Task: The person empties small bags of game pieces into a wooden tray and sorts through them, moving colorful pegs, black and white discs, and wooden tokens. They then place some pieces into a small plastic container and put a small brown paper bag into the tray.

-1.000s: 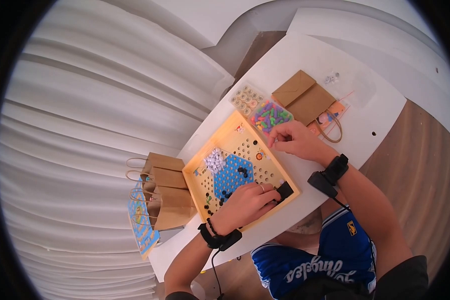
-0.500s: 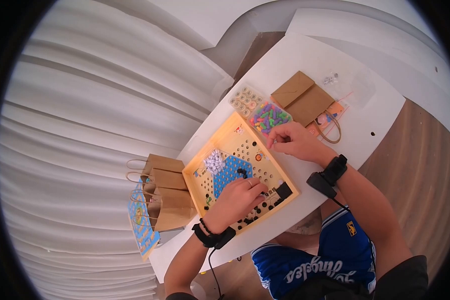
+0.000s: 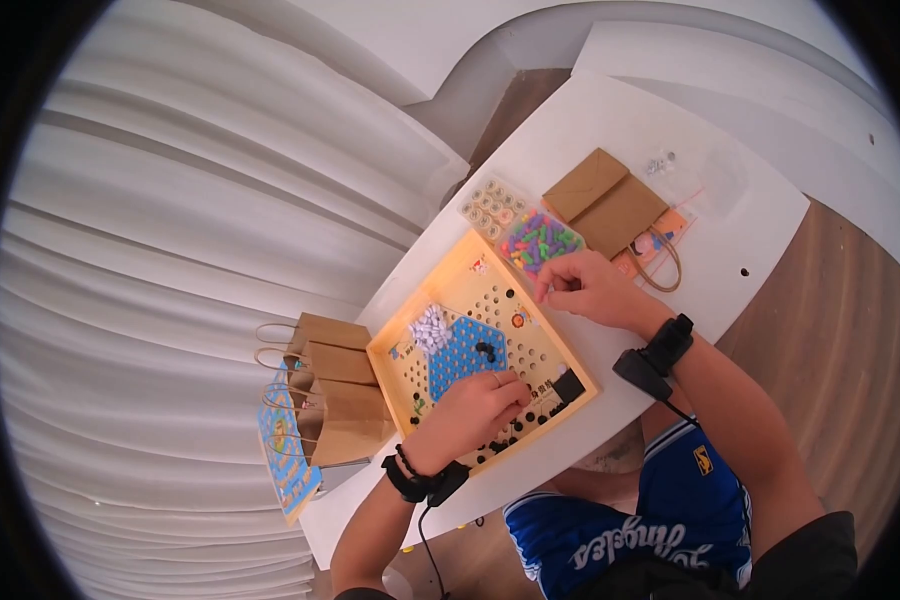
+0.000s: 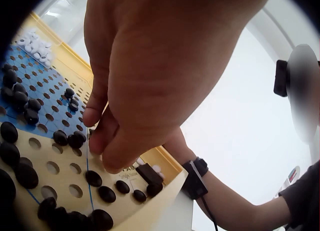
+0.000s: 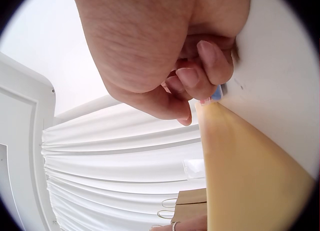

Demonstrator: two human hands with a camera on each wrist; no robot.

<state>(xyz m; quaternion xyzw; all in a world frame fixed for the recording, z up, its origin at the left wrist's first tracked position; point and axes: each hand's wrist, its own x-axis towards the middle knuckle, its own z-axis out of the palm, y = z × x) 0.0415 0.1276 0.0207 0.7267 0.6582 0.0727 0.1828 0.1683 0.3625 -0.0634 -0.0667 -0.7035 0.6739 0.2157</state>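
My left hand (image 3: pixel 475 412) hangs over a shallow wooden game box (image 3: pixel 545 430), fingers bent downward and fingertips close over its board. Thumb and fingertips bunch near each other in the left wrist view; I cannot tell whether a piece is between them. Around them lie several round black game pieces (image 4: pixel 106 194), some on the blue hexagon (image 4: pixel 50 108) with holes. A pile of white pieces (image 3: pixel 430 330) fills the hexagon's far corner. Beyond the box's right wall, my right hand (image 3: pixel 598 290) hovers with loosely curled fingers, nothing visible in them.
Beside the box stand a clear tub of coloured pegs (image 3: pixel 540 242) and a tray of round wooden pieces (image 3: pixel 493 205). A flat brown paper bag (image 3: pixel 605 200) lies past them. More paper bags (image 3: pixel 340 385) stand left of the box, with a blue printed board (image 3: pixel 282 440) behind.
My left hand has moved left from the box's front right, uncovering a dark square and black pieces along the front wall. It shifts only slightly over the last half second. The right hand stays put.
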